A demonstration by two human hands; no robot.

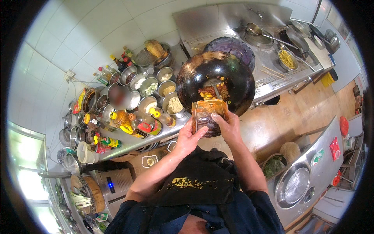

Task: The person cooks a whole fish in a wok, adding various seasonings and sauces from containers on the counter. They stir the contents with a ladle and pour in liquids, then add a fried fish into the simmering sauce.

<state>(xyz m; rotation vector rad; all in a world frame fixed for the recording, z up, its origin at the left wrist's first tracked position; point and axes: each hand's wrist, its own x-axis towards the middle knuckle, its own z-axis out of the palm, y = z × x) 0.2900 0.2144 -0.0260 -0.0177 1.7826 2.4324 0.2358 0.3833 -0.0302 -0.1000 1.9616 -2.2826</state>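
Both my hands grip a printed brown and orange packet [206, 118] at its two sides. My left hand [190, 134] has its thumb across the packet's face, and my right hand [228, 124] presses its thumb near the upper right. The packet's top edge points at a large black wok [190, 77], over its near side. In the bowl of the wok lies a red-brown mixture [224, 90] with yellow pieces. A metal ladle or spatula [216, 87] rests in it, its handle partly hidden by the packet.
Left of the wok stand metal bowls of seasonings [174, 105], an oil jug [122, 120] and several bottles. On the stove to the right are a bowl of yellow strips [287, 60], chopsticks [273, 72] and a long-handled ladle [274, 37]. A steel table [318, 172] stands at right, bearing a large basin [293, 184].
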